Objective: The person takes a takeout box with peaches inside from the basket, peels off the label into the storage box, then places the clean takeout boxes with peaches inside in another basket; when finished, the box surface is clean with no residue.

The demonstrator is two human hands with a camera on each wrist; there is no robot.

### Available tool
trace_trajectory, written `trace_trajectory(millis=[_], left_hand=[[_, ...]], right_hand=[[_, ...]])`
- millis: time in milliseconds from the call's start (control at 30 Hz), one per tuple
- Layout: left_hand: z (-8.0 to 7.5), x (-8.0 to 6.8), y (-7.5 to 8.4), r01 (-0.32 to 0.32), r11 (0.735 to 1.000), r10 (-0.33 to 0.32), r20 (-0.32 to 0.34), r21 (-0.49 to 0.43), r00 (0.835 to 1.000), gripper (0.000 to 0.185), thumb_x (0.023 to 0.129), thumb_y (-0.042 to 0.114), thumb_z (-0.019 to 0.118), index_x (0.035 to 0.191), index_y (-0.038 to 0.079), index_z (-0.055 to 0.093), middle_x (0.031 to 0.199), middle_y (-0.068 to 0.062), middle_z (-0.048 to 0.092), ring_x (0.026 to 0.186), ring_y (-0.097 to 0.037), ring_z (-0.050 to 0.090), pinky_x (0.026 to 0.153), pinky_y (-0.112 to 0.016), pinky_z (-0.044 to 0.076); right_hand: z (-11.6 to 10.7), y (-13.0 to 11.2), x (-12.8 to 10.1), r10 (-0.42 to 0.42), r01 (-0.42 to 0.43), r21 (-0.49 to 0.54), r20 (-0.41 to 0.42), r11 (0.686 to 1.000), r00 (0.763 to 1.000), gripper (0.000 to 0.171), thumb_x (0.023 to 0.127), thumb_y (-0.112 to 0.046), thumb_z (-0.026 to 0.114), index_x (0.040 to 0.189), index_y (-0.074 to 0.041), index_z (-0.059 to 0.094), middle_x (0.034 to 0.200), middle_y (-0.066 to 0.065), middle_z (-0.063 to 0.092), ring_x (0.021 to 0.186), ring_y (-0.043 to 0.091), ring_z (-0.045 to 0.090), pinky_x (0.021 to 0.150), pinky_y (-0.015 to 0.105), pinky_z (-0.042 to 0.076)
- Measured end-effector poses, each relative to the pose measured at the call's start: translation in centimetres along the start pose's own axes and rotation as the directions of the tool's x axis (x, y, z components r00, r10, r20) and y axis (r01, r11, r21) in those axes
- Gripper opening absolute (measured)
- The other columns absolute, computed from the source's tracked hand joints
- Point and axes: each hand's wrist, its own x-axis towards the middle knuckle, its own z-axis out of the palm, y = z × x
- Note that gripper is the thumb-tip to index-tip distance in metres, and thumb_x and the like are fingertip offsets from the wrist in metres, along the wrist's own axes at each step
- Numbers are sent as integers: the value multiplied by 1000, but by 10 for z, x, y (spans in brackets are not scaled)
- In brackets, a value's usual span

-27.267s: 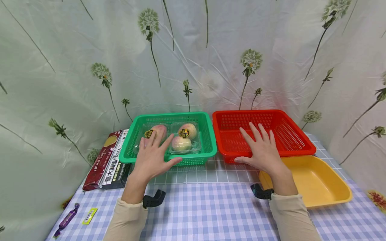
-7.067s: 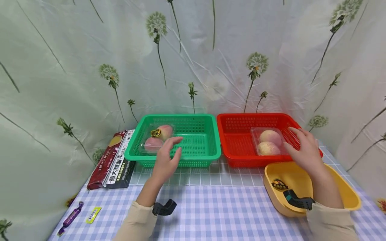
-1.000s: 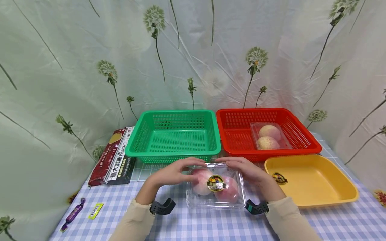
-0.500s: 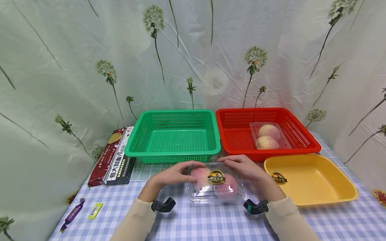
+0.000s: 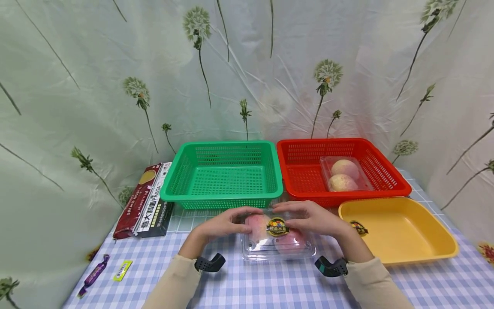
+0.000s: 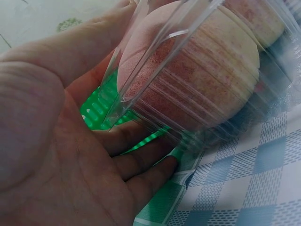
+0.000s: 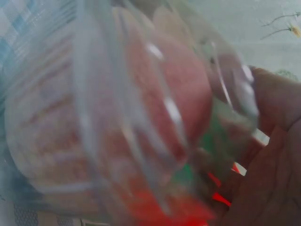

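In the head view, a clear plastic fruit box [image 5: 254,254] with two pink peaches is over the near middle of the cloth. A black-and-gold sticker [image 5: 277,227] is on its lid. My left hand [image 5: 218,225] grips the box's left end, thumb on top and fingers at the far side. My right hand [image 5: 322,219] curls over its right end, the thumb reaching to the sticker's right edge. In the left wrist view, a peach [image 6: 188,66] shows through the ridged plastic beside the palm. The right wrist view is blurred, with a peach [image 7: 164,89] close up.
Behind the box stand a green basket [image 5: 221,198] with nothing in it and a red basket [image 5: 308,195] holding another box of two peaches [image 5: 344,175]. A yellow tub [image 5: 405,234], right, has a sticker on its wall. Pasta packs [image 5: 144,206] and candies [image 5: 122,270] lie left.
The peach box left the green basket for the near cloth between my hands. Over the last second it tipped flatter, and my right thumb moved left over the lid to the sticker.
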Motion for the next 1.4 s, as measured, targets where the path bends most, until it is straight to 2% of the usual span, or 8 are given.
trace_trajectory(millis=[100,233,400,567,633,800,1167,1400], left_hand=[[0,0,-1,0,1000,0,6,1,1000,53,98,25,65,148,19,48,152,-3,48,134,-19,48,109,-33,41],[0,0,-1,7,1000,-7,3,5,1000,53,97,27,65,147,22,49,152,-2,49,132,-17,49,108,-35,42],[0,0,-2,31,999,-31,-7,-14,999,52,97,28,66,146,26,51,151,3,49,132,-15,49,109,-36,41],[0,0,-1,32,999,-32,-5,-26,999,53,96,28,67,146,26,51,151,4,49,131,-16,49,108,-37,42],[1,0,-1,35,999,-35,-5,-26,999,53,96,28,67,146,26,51,151,3,49,131,-16,49,108,-36,42],[1,-1,0,45,999,-45,-6,-22,999,55,95,30,68,147,24,50,152,1,49,132,-14,49,109,-33,41],[0,-1,0,25,1000,-25,-4,-17,1000,54,95,28,68,146,25,51,152,2,49,134,-15,47,110,-32,40],[0,-1,-1,15,1000,-15,3,-13,1000,55,95,26,68,147,22,50,152,0,49,133,-14,48,108,-29,41]], right_hand=[[2,-2,1,-21,20,17,9,1000,1000,39,95,-23,68,133,-15,65,142,7,61,133,30,54,103,52,50],[5,-4,3,-32,32,-18,-12,999,999,34,93,-23,70,127,-17,70,142,8,61,134,31,52,102,55,49],[8,-10,4,-50,43,-96,-71,994,996,27,91,-20,73,118,-20,74,125,-2,69,120,20,57,98,39,52],[10,-13,5,-48,35,-127,-103,991,994,24,90,-16,73,113,-22,76,104,-8,71,100,22,56,86,31,50],[11,-13,5,-50,39,-114,-102,993,994,23,91,-14,72,112,-20,76,101,-6,71,96,24,57,83,30,50],[10,-16,4,-50,46,-54,-91,998,995,22,93,-11,69,112,-17,77,98,-2,70,88,14,58,78,25,54],[8,-22,2,-109,110,9,-67,994,992,17,95,-13,67,108,-16,78,96,1,71,84,13,59,77,28,55],[4,-25,0,-140,145,34,-129,989,982,18,95,-10,66,109,-14,77,97,2,71,87,14,61,76,26,57]])
